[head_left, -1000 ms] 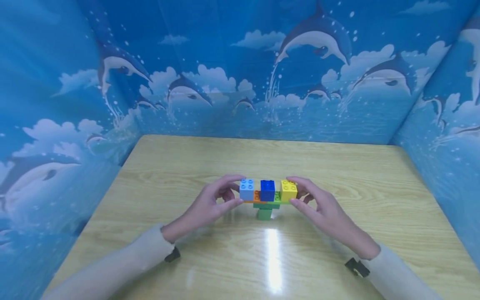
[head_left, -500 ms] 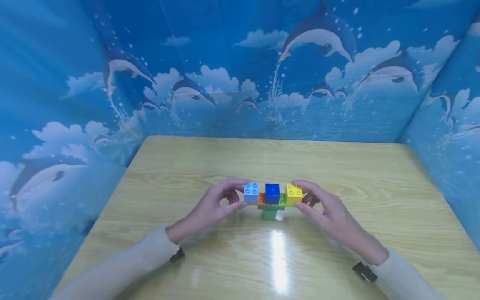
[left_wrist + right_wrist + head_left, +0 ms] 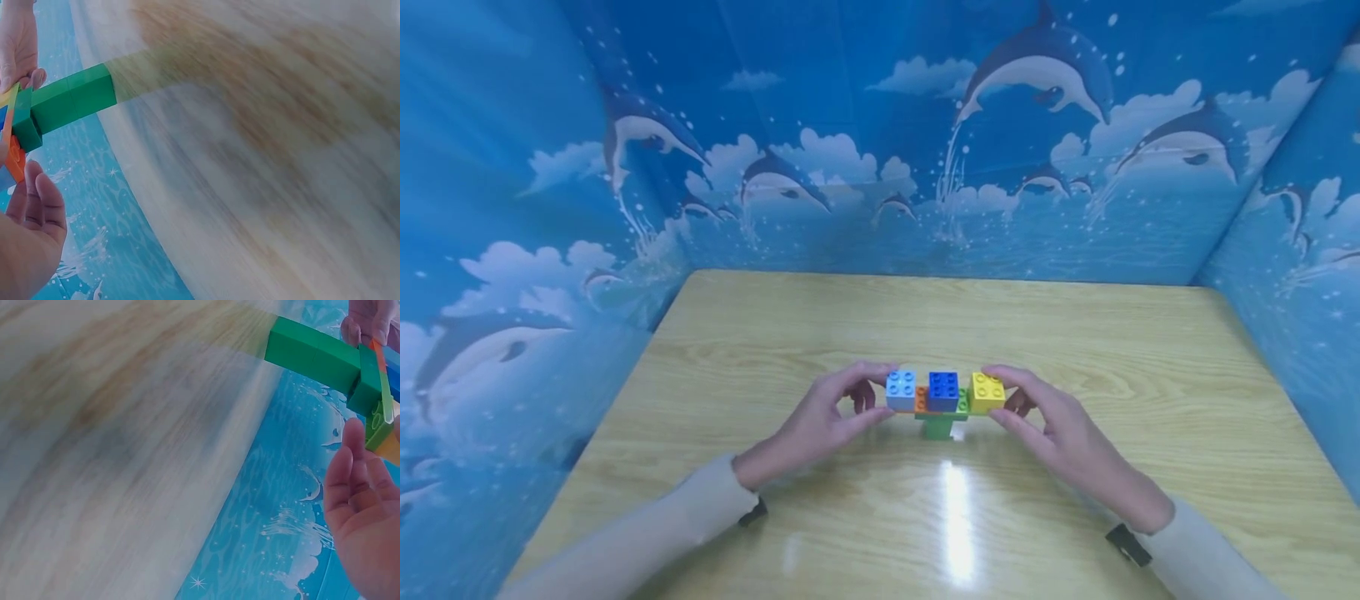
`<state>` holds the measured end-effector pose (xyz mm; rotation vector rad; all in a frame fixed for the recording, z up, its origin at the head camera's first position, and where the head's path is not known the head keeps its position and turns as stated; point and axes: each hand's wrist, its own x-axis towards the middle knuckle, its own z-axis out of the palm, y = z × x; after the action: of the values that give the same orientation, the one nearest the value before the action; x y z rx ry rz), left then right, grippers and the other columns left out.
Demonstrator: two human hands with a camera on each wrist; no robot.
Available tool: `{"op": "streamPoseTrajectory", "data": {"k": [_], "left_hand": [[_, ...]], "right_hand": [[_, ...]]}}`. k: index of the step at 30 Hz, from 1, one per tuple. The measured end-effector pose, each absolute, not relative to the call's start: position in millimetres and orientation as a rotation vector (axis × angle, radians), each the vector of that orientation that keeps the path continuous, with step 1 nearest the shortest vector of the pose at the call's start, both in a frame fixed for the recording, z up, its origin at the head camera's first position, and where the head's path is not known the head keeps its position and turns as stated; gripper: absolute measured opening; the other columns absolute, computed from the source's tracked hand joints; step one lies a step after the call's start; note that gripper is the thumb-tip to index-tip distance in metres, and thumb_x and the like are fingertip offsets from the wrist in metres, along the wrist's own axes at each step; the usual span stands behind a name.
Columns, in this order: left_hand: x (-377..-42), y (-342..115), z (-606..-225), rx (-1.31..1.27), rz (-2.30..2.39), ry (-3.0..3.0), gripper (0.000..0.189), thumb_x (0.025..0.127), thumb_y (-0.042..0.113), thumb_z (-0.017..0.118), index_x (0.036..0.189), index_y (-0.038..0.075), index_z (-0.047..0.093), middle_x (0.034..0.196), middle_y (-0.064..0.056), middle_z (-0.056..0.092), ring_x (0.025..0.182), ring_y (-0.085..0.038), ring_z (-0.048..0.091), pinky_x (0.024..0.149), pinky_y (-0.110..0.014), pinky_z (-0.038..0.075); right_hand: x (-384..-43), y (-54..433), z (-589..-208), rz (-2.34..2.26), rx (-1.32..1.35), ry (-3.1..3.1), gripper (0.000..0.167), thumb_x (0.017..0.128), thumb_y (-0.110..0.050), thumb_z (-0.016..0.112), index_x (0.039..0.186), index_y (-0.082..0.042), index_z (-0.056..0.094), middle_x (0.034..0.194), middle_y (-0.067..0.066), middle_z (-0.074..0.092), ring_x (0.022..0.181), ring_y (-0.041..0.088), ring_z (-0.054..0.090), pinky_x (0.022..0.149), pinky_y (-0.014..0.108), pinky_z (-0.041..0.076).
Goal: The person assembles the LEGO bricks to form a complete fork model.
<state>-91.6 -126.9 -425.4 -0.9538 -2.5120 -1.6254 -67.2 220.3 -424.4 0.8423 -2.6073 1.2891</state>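
In the head view, a toy-brick build stands upright on the table. My left hand (image 3: 820, 421) pinches the light blue brick (image 3: 901, 392) at its left end between thumb and fingers. At the right end, my right hand (image 3: 1063, 425) pinches the yellow brick (image 3: 987, 393) in the same way. A dark blue brick (image 3: 943, 392) sits between them, apart from both. Under these bricks lie an orange piece (image 3: 922, 400) and a light green piece (image 3: 963, 402). The wrist views show the green column (image 3: 75, 94) beneath, with a wider green brick (image 3: 367, 384) at its top.
The wood-grain table (image 3: 775, 333) carries the build near its middle. Blue dolphin-printed cloth (image 3: 850, 208) hangs behind it and at both sides. A bright light reflection lies on the tabletop in front of the build.
The whole head view shifted slightly at first. Since then the top bricks and my fingertips sit a little lower in view, with more of the dark blue brick's top showing. Both grips stay the same.
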Motion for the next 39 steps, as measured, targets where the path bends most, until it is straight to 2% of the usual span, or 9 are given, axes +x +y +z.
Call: {"op": "streamPoseTrajectory", "data": {"k": [8,12,15,18,22,26,30,33,39], "left_hand": [[-93.2,-125.6,-427.3,-1.023,-1.575,-2.471,0.058,0.091,-0.003,0.086,0.144,0.009,0.066,0.119,-0.002,0.075,0.08,-0.013,0.066,0.066,-0.035,0.06],[-93.7,-127.8,-423.0,-1.024,-1.532,-2.498,0.06,0.09,-0.003,0.087,0.145,0.009,0.066,0.12,-0.001,0.075,0.084,-0.013,0.067,0.069,-0.037,0.061],[-95.3,-129.8,-421.4,-1.064,-1.495,-2.492,0.065,0.089,-0.005,0.088,0.148,0.007,0.063,0.124,-0.004,0.074,0.089,-0.02,0.07,0.071,-0.041,0.062],[-96.0,-131.6,-422.7,-1.135,-1.464,-2.447,0.08,0.084,-0.009,0.089,0.155,0.006,0.055,0.136,-0.01,0.07,0.098,-0.027,0.071,0.072,-0.044,0.063],[-94.8,-131.5,-426.1,-1.214,-1.376,-2.348,0.094,0.078,-0.013,0.091,0.159,0.007,0.049,0.144,-0.013,0.063,0.109,-0.027,0.068,0.071,-0.044,0.063],[-93.7,-126.5,-430.4,-1.247,-1.254,-2.272,0.087,0.079,-0.013,0.088,0.155,0.005,0.051,0.138,-0.013,0.065,0.113,-0.026,0.066,0.072,-0.04,0.062],[-92.3,-122.8,-431.3,-1.22,-1.198,-2.262,0.08,0.081,-0.014,0.085,0.153,0.005,0.054,0.137,-0.012,0.067,0.117,-0.026,0.066,0.076,-0.04,0.063],[-93.7,-121.6,-430.1,-1.188,-1.183,-2.284,0.08,0.083,-0.013,0.085,0.154,0.006,0.054,0.136,-0.01,0.067,0.116,-0.026,0.065,0.08,-0.039,0.063],[-103.2,-115.7,-427.6,-1.186,-1.197,-2.312,0.079,0.088,-0.006,0.088,0.157,0.007,0.053,0.135,-0.008,0.068,0.109,-0.029,0.066,0.081,-0.038,0.062]], "right_hand": [[-67.0,220.9,-425.1,1.272,0.866,-2.597,0.061,0.101,0.001,0.075,0.155,-0.014,0.054,0.108,-0.003,0.071,0.084,0.006,0.065,0.061,0.029,0.058],[-68.7,221.1,-422.9,1.226,0.89,-2.604,0.061,0.101,-0.001,0.076,0.156,-0.014,0.053,0.115,-0.002,0.071,0.088,0.007,0.065,0.066,0.03,0.06],[-70.3,221.4,-421.3,1.153,0.922,-2.596,0.071,0.097,-0.006,0.081,0.16,-0.012,0.049,0.135,0.004,0.069,0.1,0.011,0.067,0.077,0.032,0.062],[-73.5,220.9,-421.2,1.108,0.998,-2.557,0.087,0.09,-0.008,0.088,0.164,-0.009,0.042,0.152,0.01,0.059,0.12,0.021,0.065,0.089,0.032,0.061],[-79.4,219.6,-423.5,1.112,1.111,-2.475,0.099,0.081,-0.002,0.093,0.163,-0.001,0.038,0.155,0.016,0.054,0.135,0.03,0.058,0.098,0.03,0.058],[-82.5,219.4,-425.3,1.138,1.139,-2.409,0.094,0.076,0.008,0.093,0.156,0.004,0.044,0.147,0.015,0.059,0.128,0.026,0.062,0.093,0.03,0.06],[-84.3,217.5,-425.5,1.144,1.147,-2.374,0.086,0.075,0.013,0.091,0.15,0.004,0.051,0.139,0.011,0.065,0.118,0.021,0.066,0.086,0.027,0.061],[-85.5,216.5,-426.3,1.142,1.133,-2.349,0.08,0.075,0.015,0.09,0.146,0.004,0.055,0.135,0.012,0.066,0.116,0.021,0.066,0.086,0.023,0.06],[-86.5,219.6,-424.9,1.146,1.008,-2.34,0.082,0.076,0.017,0.089,0.15,0.002,0.056,0.149,0.017,0.059,0.121,0.021,0.063,0.085,0.017,0.056]]}}
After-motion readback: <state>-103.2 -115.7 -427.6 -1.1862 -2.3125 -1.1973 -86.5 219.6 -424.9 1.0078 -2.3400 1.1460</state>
